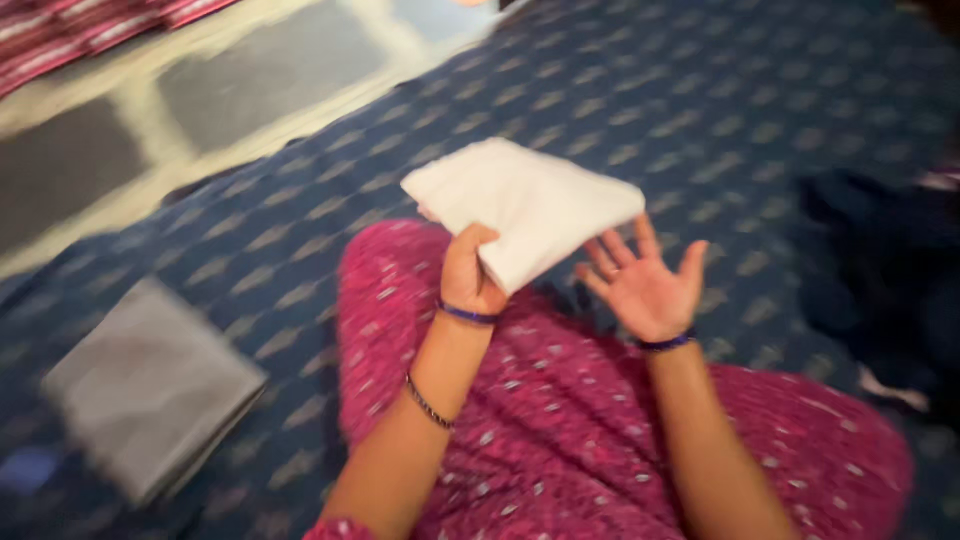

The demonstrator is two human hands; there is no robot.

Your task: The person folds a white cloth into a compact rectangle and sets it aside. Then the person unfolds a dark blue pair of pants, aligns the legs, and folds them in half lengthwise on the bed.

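My left hand (468,272) grips a folded white cloth (525,205) by its near edge and holds it up above my lap. Beside it, my right hand (645,285) is open, palm up, fingers spread, just under the cloth's right corner; whether it touches the cloth I cannot tell. Both wrists wear thin dark blue bands, and the left forearm has a dark bracelet. My lap is covered in pink patterned fabric (560,420). The picture is blurred by motion.
A folded grey cloth (150,385) lies on the dark blue patterned bedspread (700,90) to the left. A dark pile of fabric (885,270) sits at the right. Beyond the bed's edge is a tiled floor (200,90) and a red striped fabric (60,30).
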